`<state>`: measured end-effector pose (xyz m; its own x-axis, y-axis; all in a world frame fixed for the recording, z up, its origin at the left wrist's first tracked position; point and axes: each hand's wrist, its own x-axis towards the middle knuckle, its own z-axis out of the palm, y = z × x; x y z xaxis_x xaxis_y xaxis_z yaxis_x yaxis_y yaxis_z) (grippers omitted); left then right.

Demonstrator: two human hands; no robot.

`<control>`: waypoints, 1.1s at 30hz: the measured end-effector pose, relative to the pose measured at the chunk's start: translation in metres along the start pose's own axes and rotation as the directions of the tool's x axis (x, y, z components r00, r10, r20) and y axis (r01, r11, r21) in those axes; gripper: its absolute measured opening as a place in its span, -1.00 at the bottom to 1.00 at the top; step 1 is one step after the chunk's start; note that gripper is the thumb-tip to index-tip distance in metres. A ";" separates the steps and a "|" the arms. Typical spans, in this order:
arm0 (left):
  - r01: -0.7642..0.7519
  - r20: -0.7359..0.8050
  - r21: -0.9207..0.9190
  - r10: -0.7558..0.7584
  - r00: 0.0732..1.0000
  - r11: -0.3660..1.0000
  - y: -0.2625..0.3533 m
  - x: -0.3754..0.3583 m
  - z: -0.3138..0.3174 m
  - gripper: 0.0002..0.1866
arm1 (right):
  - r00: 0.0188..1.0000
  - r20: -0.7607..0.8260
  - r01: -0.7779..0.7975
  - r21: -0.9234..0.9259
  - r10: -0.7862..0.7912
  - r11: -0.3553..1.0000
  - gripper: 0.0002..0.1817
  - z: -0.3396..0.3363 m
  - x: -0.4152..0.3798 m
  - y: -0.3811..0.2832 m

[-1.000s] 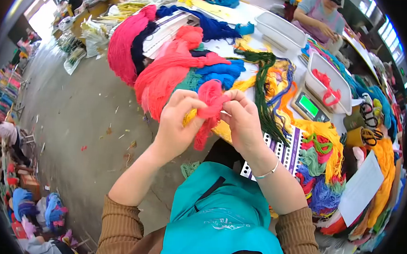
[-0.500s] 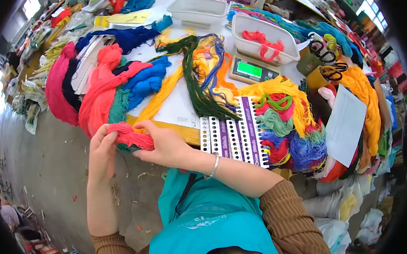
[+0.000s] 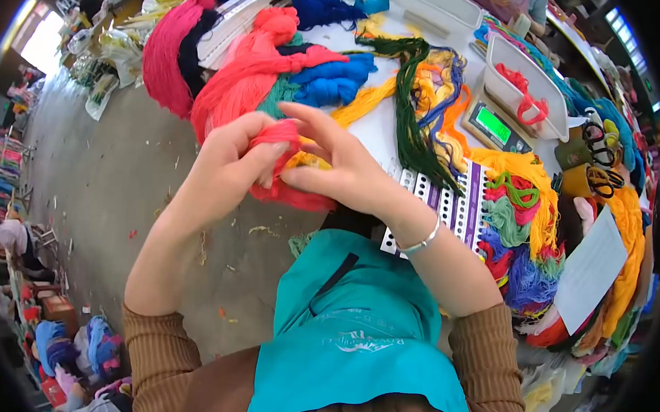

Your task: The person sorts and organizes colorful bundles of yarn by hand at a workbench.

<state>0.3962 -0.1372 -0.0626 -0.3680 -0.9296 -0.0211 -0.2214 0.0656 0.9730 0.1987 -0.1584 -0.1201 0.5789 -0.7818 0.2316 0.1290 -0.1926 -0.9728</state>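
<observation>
A coral-red skein of thread [image 3: 290, 193] is held before me at the table's front edge. My left hand [image 3: 232, 160] is closed on it, the thumb pressing the strands against the fingers. On the other side, my right hand [image 3: 347, 166] curves around the skein, its thumb against the strands and its index finger reaching over toward my left hand. Part of the skein passes behind my right fingers. Just beyond lies a larger coral hank [image 3: 235, 93], beside blue thread [image 3: 333, 79] and a dark green bundle [image 3: 410, 106].
White cards with punched holes [image 3: 449, 205] lie right of my hands, beside mixed coloured threads [image 3: 524, 268]. Farther back are a scale [image 3: 496, 129] with a green display, a white tub [image 3: 527, 74] and scissors in a cup [image 3: 592, 180]. Another person [image 3: 497, 0] is across the table.
My view has turned, so the table sits farther right and higher. Both hands have come up with the coral skein, and the left has bunched it more tightly.
</observation>
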 end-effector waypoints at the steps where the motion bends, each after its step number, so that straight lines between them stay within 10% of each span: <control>1: 0.026 0.001 0.023 -0.026 1.000 0.999 0.008 -0.001 0.003 -0.88 | 0.998 0.061 -0.009 0.162 -0.001 0.987 -0.27 0.004 0.007 -0.001; 5: 0.016 -0.021 0.131 -0.013 1.000 0.991 0.011 -0.006 -0.018 -0.85 | 0.982 -0.130 -0.139 -0.012 0.136 0.990 -0.81 -0.004 0.021 -0.015; 10: 0.147 0.043 0.015 -0.148 0.988 0.989 -0.009 -0.022 -0.023 -0.74 | 0.966 -0.100 0.206 -0.269 -0.240 0.941 -0.80 -0.017 0.046 -0.036; 18: 0.170 0.375 -0.116 -0.115 0.920 0.979 -0.019 -0.030 -0.040 -0.59 | 0.958 -0.200 0.169 -0.181 -0.204 0.969 -0.80 -0.019 0.059 -0.038; 20: 0.043 0.309 -0.440 0.106 0.945 0.897 -0.024 -0.032 -0.032 -0.51 | 0.991 -0.071 0.086 -0.287 -0.111 0.954 -0.75 -0.019 0.052 -0.026; 22: -0.058 0.270 -0.474 0.208 0.940 0.878 -0.028 -0.028 -0.022 -0.46 | 0.895 0.058 0.367 -0.660 -0.442 0.656 -0.67 -0.017 0.044 -0.012; 24: -0.149 -0.068 -0.544 0.134 0.989 0.825 -0.022 -0.025 -0.001 -0.35 | 0.966 -0.126 0.124 -0.546 -0.227 0.829 -0.71 -0.014 0.031 -0.010; 27: -0.149 -0.036 -0.681 0.170 0.985 0.717 -0.036 -0.016 0.006 -0.38 | 0.974 -0.218 -0.109 -0.234 0.057 0.966 -0.83 0.007 0.010 -0.028; 33: -0.179 -0.083 -0.700 0.171 0.982 0.691 -0.045 -0.007 0.030 -0.46 | 0.960 -0.272 -0.060 0.050 0.072 0.997 -0.86 0.032 0.000 0.000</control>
<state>0.3821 -0.1226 -0.1134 -0.3244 -0.9315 0.1647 0.5450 -0.0417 0.8374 0.2246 -0.1395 -0.1207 0.3461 -0.9252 0.1556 0.1343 -0.1153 -0.9842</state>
